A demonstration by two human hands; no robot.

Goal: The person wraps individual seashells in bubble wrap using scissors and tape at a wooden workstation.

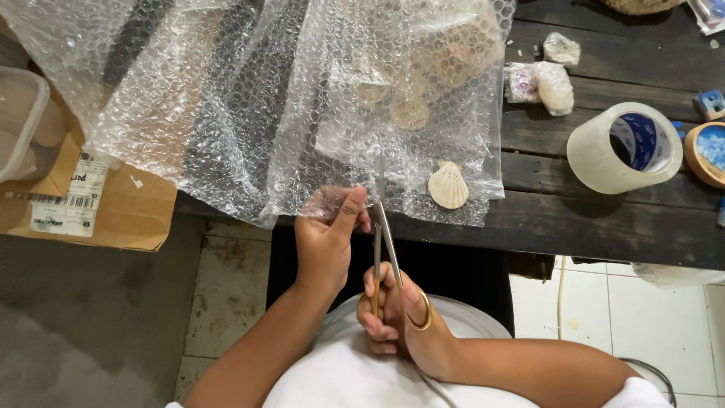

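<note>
Surface: dark wooden plank table [604, 219] ran across the top of the view; stained tile floor [226, 287] lay below its edge.
Bubble wrap [264, 98]: large clear sheet lay draped over the left and middle of the table, its lower edge hanging just past the table's front.
Left hand [326, 240]: closed, pinching the lower edge of the bubble wrap between thumb and fingers, just left of the blades.
Right hand [393, 313]: closed around the gold-coloured loops of the scissors [384, 249], thumb through one loop, fingers in the other.
Scissors state: blades slightly parted, tips pointing away from the person and reaching the wrap's lower edge; can't tell how far they were into the sheet.
Scallop shell [448, 185]: pale, ribbed, lay on the table under the wrap, just right of the blade tips.
More shells [410, 113]: seen blurred through the wrap, further back.
Tape roll [625, 147]: clear packing tape, lay on the table well right of the wrap.
Wrapped bundles [555, 87]: small padded parcels near the table's back right.
Cardboard box [113, 204]: brown, with paper labels, at left, partly under the wrap.
</note>
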